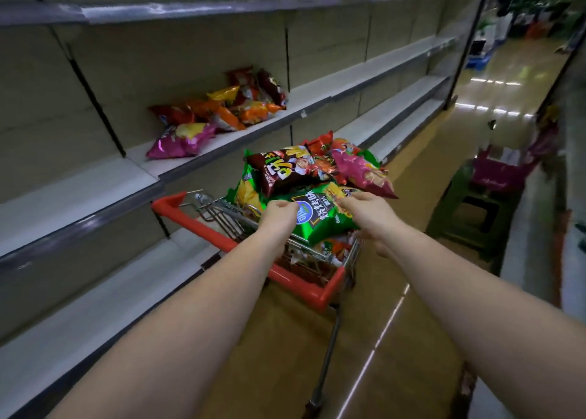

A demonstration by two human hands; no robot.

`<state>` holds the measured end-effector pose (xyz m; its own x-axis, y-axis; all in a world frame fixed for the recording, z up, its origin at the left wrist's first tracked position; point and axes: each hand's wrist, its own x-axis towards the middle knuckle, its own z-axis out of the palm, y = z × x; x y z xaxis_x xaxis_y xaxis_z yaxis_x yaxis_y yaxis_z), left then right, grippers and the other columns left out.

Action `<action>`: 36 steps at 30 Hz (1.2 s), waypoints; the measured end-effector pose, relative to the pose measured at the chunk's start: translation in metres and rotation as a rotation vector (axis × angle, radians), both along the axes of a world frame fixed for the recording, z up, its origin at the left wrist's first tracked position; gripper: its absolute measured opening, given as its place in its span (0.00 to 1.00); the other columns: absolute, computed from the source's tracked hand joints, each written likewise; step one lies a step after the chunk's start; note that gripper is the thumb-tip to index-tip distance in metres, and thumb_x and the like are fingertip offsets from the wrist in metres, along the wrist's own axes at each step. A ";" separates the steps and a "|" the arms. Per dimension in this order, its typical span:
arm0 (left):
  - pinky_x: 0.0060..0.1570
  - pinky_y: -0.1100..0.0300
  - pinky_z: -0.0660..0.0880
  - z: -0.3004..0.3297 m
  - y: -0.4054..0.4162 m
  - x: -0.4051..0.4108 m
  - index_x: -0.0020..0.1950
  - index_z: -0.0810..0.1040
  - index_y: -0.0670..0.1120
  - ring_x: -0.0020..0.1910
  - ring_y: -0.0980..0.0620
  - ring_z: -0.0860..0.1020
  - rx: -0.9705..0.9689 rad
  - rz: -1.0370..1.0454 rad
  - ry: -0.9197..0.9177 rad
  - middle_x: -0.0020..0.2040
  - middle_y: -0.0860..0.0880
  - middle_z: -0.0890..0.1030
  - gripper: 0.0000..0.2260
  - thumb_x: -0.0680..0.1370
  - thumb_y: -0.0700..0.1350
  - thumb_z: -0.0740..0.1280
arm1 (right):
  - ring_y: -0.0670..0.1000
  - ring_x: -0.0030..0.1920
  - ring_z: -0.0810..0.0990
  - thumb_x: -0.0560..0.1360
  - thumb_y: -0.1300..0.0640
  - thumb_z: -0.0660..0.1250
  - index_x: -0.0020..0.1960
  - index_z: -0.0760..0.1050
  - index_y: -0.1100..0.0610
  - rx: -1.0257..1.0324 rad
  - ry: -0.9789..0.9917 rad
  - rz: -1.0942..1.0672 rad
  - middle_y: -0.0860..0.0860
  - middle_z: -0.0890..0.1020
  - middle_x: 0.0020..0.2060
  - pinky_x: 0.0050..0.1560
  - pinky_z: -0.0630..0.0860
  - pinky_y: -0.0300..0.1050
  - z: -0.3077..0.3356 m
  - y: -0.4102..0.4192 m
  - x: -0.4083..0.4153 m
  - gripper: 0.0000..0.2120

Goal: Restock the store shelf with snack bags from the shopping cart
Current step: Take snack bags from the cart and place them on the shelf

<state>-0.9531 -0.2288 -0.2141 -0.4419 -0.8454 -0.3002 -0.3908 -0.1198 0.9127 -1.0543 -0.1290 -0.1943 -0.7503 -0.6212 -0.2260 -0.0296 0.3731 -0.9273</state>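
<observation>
Over the shopping cart: two bare arms are stretched forward from the bottom of the view, and a green snack bag (320, 219) is held between both hands above the heap.
Left hand (279, 212): curled fingers are closed on the bag's left edge.
Right hand (364, 211): fingers are pinched on the bag's right edge, thumb side up.
Cart (190, 225): a wire basket with a red rim is seen, parked just beside the shelving; it is piled high with snack bags.
Heap in cart: a dark brown bag (279, 168) and a pink bag (361, 171) are laid on top, behind the green one.
Middle shelf (222, 143): a small cluster of bags (222, 108) in orange, red and yellow is laid flat, with a pink bag (180, 139) nearest the front edge.
Right of the aisle: a green stool (472, 216) is blurred.
</observation>
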 end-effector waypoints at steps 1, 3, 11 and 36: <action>0.57 0.53 0.69 -0.002 -0.005 -0.007 0.61 0.74 0.46 0.58 0.42 0.72 -0.015 0.017 -0.013 0.59 0.42 0.73 0.12 0.80 0.48 0.60 | 0.52 0.55 0.71 0.76 0.53 0.64 0.68 0.69 0.56 0.006 0.004 0.029 0.54 0.74 0.63 0.48 0.69 0.44 -0.003 -0.007 -0.008 0.21; 0.57 0.55 0.69 -0.008 -0.018 -0.021 0.69 0.69 0.44 0.62 0.43 0.72 -0.048 0.030 -0.057 0.65 0.43 0.73 0.18 0.80 0.48 0.60 | 0.52 0.54 0.72 0.76 0.54 0.65 0.69 0.68 0.56 0.010 -0.014 0.080 0.54 0.74 0.62 0.50 0.70 0.46 -0.006 -0.021 -0.024 0.22; 0.49 0.58 0.67 -0.038 -0.066 -0.073 0.73 0.62 0.48 0.58 0.45 0.73 -0.183 0.007 -0.282 0.69 0.44 0.68 0.23 0.79 0.50 0.62 | 0.48 0.40 0.72 0.73 0.54 0.67 0.67 0.69 0.56 0.128 0.133 0.233 0.50 0.76 0.44 0.38 0.67 0.41 -0.022 -0.095 -0.088 0.23; 0.57 0.54 0.71 -0.032 -0.118 -0.152 0.56 0.77 0.40 0.58 0.41 0.76 0.081 0.689 -0.279 0.57 0.39 0.79 0.14 0.80 0.49 0.60 | 0.59 0.65 0.70 0.78 0.52 0.60 0.73 0.60 0.56 0.193 0.881 1.184 0.60 0.70 0.67 0.59 0.69 0.46 -0.022 -0.298 -0.166 0.25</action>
<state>-1.1056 -0.3468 -0.2459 0.2814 -0.8735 -0.3972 -0.4187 -0.4842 0.7683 -1.2208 -0.4271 -0.2160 0.2207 -0.9671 -0.1269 -0.9071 -0.1557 -0.3911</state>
